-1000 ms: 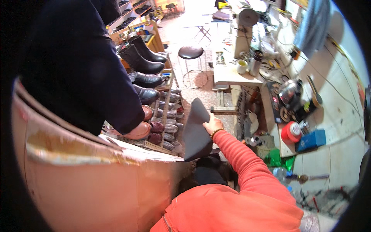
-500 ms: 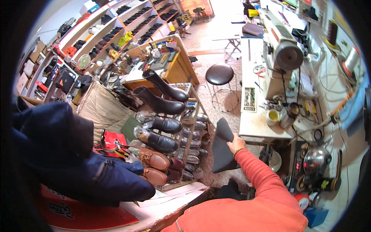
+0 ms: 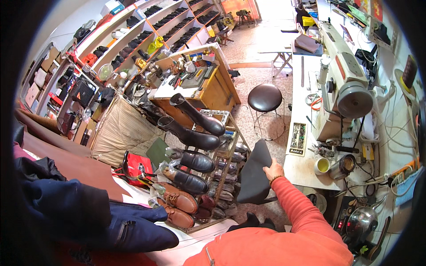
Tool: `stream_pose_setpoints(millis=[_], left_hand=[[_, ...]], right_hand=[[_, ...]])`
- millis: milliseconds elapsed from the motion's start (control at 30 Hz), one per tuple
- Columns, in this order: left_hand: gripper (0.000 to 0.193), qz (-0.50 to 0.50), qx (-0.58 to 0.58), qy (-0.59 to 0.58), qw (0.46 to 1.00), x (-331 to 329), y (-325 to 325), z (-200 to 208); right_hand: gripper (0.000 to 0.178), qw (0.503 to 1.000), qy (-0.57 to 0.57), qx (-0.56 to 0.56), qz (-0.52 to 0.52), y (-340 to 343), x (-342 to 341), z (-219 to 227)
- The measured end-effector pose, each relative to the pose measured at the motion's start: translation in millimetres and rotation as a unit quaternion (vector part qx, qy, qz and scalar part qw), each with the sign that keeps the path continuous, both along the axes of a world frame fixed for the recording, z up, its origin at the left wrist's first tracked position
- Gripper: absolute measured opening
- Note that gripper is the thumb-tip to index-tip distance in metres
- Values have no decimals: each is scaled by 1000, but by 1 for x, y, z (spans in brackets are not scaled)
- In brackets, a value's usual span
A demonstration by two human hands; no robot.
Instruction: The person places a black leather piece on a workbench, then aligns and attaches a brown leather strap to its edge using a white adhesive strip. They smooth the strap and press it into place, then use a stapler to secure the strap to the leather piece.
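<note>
My right hand [image 3: 274,170], in an orange sleeve with a bracelet at the wrist, is closed on the edge of a dark grey sheet of material [image 3: 255,175]. The sheet hangs bent beside my hand, above the floor, between the shoe rack and the workbench. Whether it is leather or rubber, I cannot tell. My left hand is out of the picture. To the left of the sheet, black boots [image 3: 199,117], black shoes [image 3: 197,160] and brown lace-up shoes [image 3: 181,198] sit on the metal rack [image 3: 230,155].
On the right, a white workbench [image 3: 298,170] bears a sewing machine [image 3: 339,66], a cup [image 3: 322,166] and a metal kettle [image 3: 361,221]. Ahead stands a round stool [image 3: 265,98]. A wooden desk [image 3: 220,91] with tools is beyond the rack. A navy jacket [image 3: 137,230] lies at left.
My view has shifted, so the rack and sewing machine appear further right and lower. Brown sheet material shows behind the jacket now. My right hand keeps hold of the grey sheet.
</note>
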State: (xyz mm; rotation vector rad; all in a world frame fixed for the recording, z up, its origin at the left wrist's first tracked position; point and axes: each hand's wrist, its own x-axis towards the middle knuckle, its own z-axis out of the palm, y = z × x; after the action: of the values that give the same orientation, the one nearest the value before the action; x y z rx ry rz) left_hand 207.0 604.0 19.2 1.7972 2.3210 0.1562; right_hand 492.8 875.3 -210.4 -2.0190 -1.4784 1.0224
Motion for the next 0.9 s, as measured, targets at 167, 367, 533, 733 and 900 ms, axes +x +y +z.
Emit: stream_pose_setpoints(millis=[167, 367, 533, 733, 900], left_hand=[[40, 12, -20, -31, 999, -16, 36, -10], [39, 23, -32, -73, 997, -49, 104, -16], [39, 17, -51, -99, 994, -69, 177, -9], [38, 19, -74, -121, 990, -77, 267, -16], [38, 43, -97, -130, 986, -65, 343, -27]], right_hand=[[54, 999, -7, -33, 2, 47, -13, -1], [54, 999, -52, -7, 8, 132, -23, 21], [53, 998, -50, 46, -10, 213, -1, 47], [51, 997, -45, 53, -38, 303, 23, 50], [48, 996, -42, 48, -55, 394, 32, 42]])
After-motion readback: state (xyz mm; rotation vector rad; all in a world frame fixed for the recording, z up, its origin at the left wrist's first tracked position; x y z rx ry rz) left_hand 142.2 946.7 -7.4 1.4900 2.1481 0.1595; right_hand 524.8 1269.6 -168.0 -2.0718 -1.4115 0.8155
